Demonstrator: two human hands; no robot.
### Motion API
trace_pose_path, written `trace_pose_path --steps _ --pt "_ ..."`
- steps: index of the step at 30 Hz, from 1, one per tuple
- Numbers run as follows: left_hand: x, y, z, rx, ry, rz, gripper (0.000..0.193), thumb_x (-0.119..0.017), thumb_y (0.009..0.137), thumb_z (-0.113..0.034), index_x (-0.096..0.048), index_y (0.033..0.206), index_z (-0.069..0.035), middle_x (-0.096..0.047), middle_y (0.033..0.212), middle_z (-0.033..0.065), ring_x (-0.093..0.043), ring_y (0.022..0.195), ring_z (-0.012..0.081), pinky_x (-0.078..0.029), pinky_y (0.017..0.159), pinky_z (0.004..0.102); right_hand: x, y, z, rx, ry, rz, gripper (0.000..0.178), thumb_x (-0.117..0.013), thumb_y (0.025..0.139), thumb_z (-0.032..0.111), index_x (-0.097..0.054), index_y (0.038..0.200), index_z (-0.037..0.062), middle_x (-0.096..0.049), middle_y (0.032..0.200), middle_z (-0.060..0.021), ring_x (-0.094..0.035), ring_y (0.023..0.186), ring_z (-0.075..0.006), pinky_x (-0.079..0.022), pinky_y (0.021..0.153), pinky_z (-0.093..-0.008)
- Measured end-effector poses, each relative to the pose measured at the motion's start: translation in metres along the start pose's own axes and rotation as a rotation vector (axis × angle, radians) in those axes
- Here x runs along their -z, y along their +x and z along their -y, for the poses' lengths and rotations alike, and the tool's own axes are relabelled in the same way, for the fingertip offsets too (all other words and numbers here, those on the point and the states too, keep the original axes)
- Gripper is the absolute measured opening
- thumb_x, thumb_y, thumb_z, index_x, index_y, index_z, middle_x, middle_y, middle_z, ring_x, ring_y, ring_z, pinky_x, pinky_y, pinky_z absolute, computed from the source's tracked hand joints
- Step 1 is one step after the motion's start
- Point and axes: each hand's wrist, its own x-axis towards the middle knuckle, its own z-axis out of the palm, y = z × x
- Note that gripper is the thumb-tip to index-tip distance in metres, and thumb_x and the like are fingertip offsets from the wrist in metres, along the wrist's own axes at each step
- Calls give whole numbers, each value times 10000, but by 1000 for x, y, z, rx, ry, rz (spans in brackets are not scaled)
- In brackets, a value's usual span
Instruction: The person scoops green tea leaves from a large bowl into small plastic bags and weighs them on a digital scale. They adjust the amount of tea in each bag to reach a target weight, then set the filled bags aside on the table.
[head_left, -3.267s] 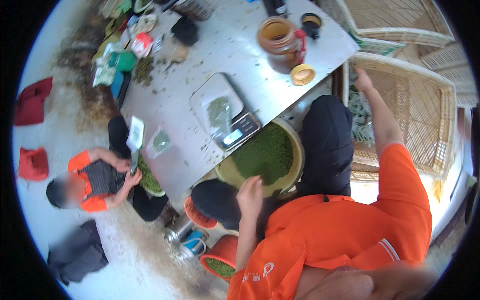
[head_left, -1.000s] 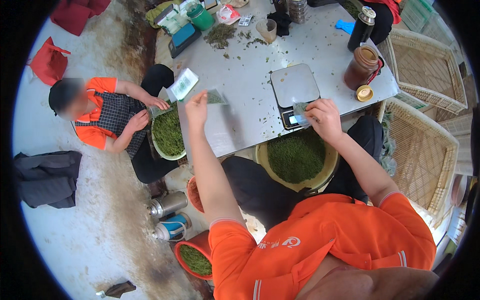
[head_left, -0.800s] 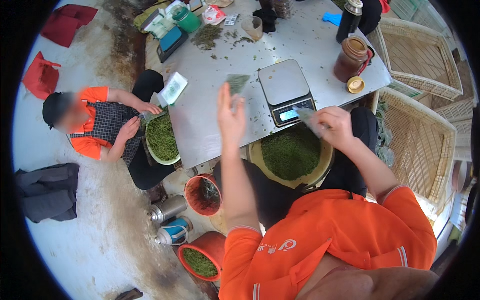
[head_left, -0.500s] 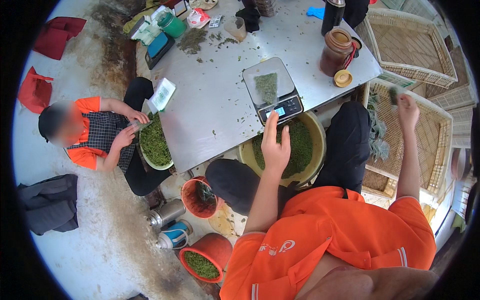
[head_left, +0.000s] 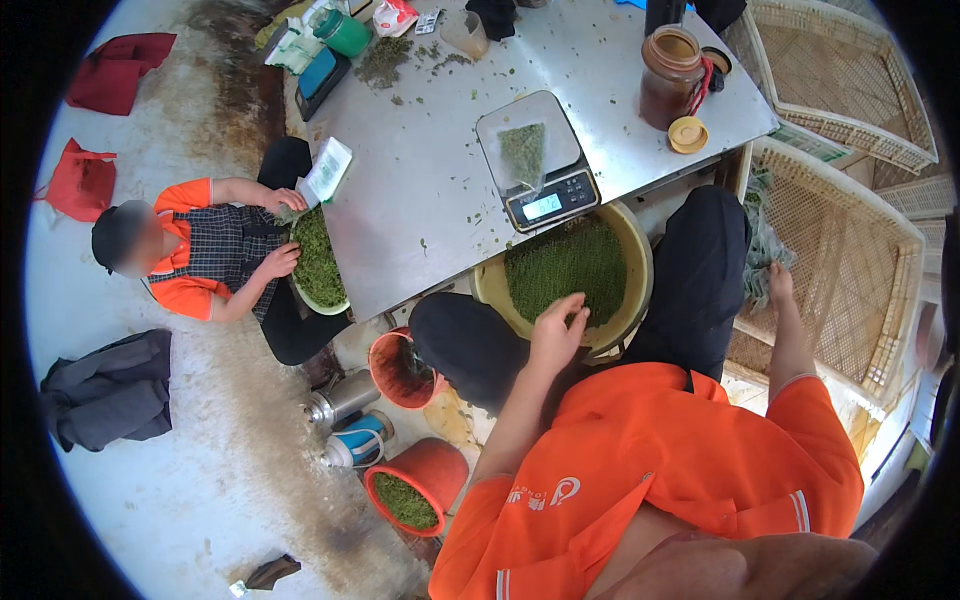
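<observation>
My left hand (head_left: 558, 330) hovers over the near rim of a yellow basin (head_left: 642, 290), fingers loosely curled and apart, holding nothing I can see. Fine green leaf pieces (head_left: 565, 265) fill much of that basin, which stands between my knees. At the right, my right hand (head_left: 782, 285) is at a row of small plastic bags (head_left: 758, 235) in a woven tray (head_left: 850, 240); its fingertips seem closed on one bag's edge. On the metal table (head_left: 420, 170), a filled clear bag (head_left: 522, 155) lies on a digital scale (head_left: 545, 203) with a lit display.
A co-worker (head_left: 220, 240) sits at the left by a bowl of greens (head_left: 318, 265). A brown jar (head_left: 672, 75) and its lid (head_left: 688, 134) stand at the table's right. Red buckets (head_left: 420, 485) and thermos flasks (head_left: 345, 398) are near my left leg. Another woven tray (head_left: 835, 75) lies farther back.
My left hand has come back from the scale to above the basin. My right hand has lowered a small dark-green bag to the row in the tray. The co-worker's hands have shifted apart.
</observation>
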Motion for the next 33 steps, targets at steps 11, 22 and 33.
trace_pose_path --steps 11,22,33 --pt "67 147 -68 3 505 -222 570 -760 937 -227 -533 1453 -143 -735 841 81 -718 782 316 -543 711 466 161 -77 341 583 401 -453 217 -742 956 106 -731 1149 7 -740 1198 -148 -709 1126 -310 -531 1010 -387" --pt "34 92 -33 -127 -266 -463 121 -687 1023 -55 -691 1131 0 -746 991 48 -704 903 100 -546 791 254 109 -124 425 821 278 -396 75 -766 877 83 -763 943 47 -758 1023 -92 -714 980 -302 -555 929 -397" --pt "18 40 -17 -46 226 -264 313 -794 939 -283 -745 1192 -106 -742 761 70 -719 650 213 -569 641 349 107 -124 425 862 207 -430 62 -769 870 95 -744 912 56 -752 972 -80 -710 941 -293 -553 875 -406"
